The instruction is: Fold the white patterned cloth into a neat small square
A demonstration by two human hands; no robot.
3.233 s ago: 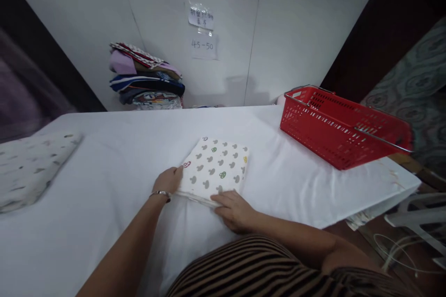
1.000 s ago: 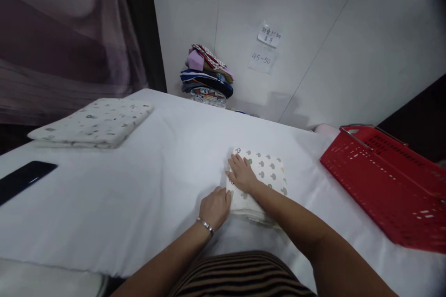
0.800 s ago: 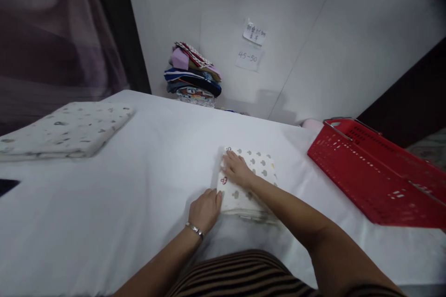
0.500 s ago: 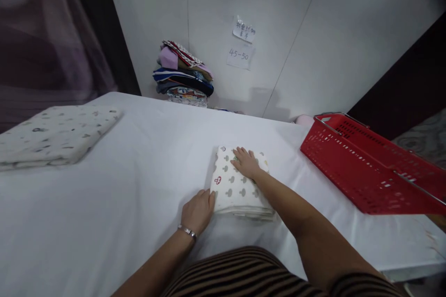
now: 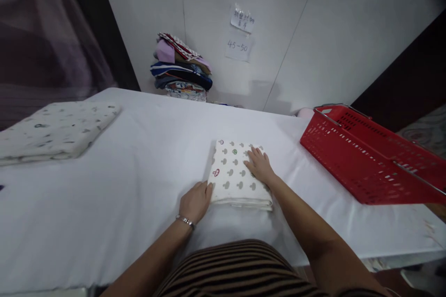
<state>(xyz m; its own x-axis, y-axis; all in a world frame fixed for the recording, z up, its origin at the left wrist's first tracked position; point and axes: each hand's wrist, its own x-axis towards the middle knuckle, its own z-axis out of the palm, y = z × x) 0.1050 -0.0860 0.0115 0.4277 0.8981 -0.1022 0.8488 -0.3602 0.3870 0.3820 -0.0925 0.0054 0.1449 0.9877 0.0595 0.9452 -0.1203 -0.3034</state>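
A folded white cloth (image 5: pixel 232 176) printed with grey mushrooms, plus a red and a green one, lies on the white-covered table (image 5: pixel 156 148) in front of me. My left hand (image 5: pixel 195 200), with a silver bracelet at the wrist, is closed at the cloth's left edge; its thumb touches the edge and its other fingers are partly hidden. My right hand (image 5: pixel 259 165) rests flat on the cloth's upper right part, fingers stretched out.
On the left of the table lies a larger folded printed cloth (image 5: pixel 66 127). A red perforated basket (image 5: pixel 362 162) with metal handles stands at the right. Beyond the far edge, a pile of folded fabrics (image 5: pixel 183 67) rises against the wall, near two paper signs (image 5: pixel 239 47).
My right hand has slid rightward across the cloth, uncovering the green mushroom. My left hand stays at the left edge. The whole view has shifted slightly.
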